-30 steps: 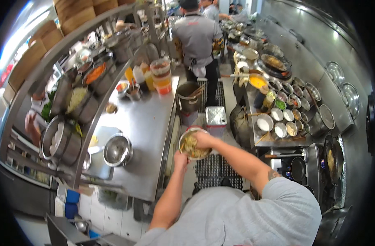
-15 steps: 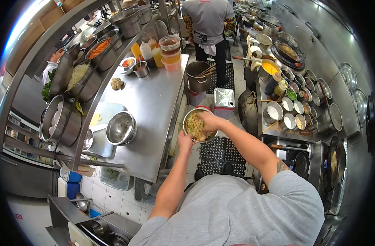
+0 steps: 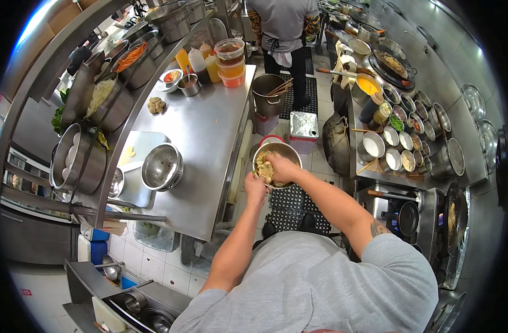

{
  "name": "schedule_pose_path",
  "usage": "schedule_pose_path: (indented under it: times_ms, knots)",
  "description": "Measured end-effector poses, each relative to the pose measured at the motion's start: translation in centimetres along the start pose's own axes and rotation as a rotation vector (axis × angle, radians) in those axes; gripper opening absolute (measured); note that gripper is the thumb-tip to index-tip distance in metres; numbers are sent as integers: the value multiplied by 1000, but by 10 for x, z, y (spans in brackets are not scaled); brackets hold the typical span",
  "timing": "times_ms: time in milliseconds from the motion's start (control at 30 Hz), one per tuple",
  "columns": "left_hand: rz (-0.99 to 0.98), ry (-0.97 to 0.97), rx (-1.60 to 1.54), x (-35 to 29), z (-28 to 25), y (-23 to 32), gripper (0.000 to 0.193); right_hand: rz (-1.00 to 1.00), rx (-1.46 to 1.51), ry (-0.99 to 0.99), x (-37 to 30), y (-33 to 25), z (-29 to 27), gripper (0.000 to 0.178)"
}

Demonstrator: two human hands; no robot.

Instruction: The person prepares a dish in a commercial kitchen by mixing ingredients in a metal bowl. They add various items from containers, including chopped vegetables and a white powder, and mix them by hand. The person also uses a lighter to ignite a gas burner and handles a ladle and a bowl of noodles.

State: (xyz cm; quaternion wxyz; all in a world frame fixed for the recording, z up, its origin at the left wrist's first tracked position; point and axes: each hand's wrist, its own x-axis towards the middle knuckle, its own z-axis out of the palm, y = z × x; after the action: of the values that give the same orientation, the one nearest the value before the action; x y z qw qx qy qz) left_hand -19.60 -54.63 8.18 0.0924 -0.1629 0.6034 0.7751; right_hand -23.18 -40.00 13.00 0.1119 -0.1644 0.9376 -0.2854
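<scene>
A round metal bowl [image 3: 291, 156] hangs in the air between the steel table and the stove side. My left hand [image 3: 256, 187] grips its near left rim. Inside the bowl lies a pale yellowish, shredded food mixture [image 3: 261, 165], gathered toward the left wall. Reaching in from the right, my right hand [image 3: 281, 168] has its fingers closed into that mixture; the fingertips are partly hidden by the food.
On the left steel table [image 3: 204, 150] stand a metal bowl [image 3: 162, 166], sauce bottles and stacked tubs [image 3: 230, 64]. A deep pot [image 3: 269, 97] and a square tin [image 3: 304, 125] are ahead. Seasoning pots [image 3: 371, 145] line the right counter. Further ahead stands another person [image 3: 284, 28].
The bowl and both hands have shifted slightly right. The mixture, spread across the bowl before, is now bunched to the left under my right hand, and more bare metal shows.
</scene>
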Motion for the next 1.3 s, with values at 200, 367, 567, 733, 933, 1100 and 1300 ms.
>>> schedule_pose_path:
  times_ms: [200, 367, 567, 733, 933, 1100, 1300]
  knots:
    - [-57, 42, -22, 4, 2, -2, 14, 25, -131, 26, 23, 12, -5, 56]
    - [-12, 22, -8, 13, -9, -7, 14, 38, 14, 10, 22, 12, -14, 62]
    - [-16, 5, 42, 6, 0, -3, 17, 182, -103, 87, 28, 10, -1, 47]
    - [-44, 35, -47, 21, -13, -4, 18, -95, -108, 6, 21, 11, -3, 62]
    - [13, -9, 66, 8, 1, 5, 16, 119, 33, -6, 35, 20, 1, 66]
    - [-109, 63, -72, 16, -1, 6, 12, 51, -69, 93, 37, 15, 4, 43]
    - [-31, -4, 7, 13, -11, 3, 15, 88, -58, 86, 32, 11, 2, 64]
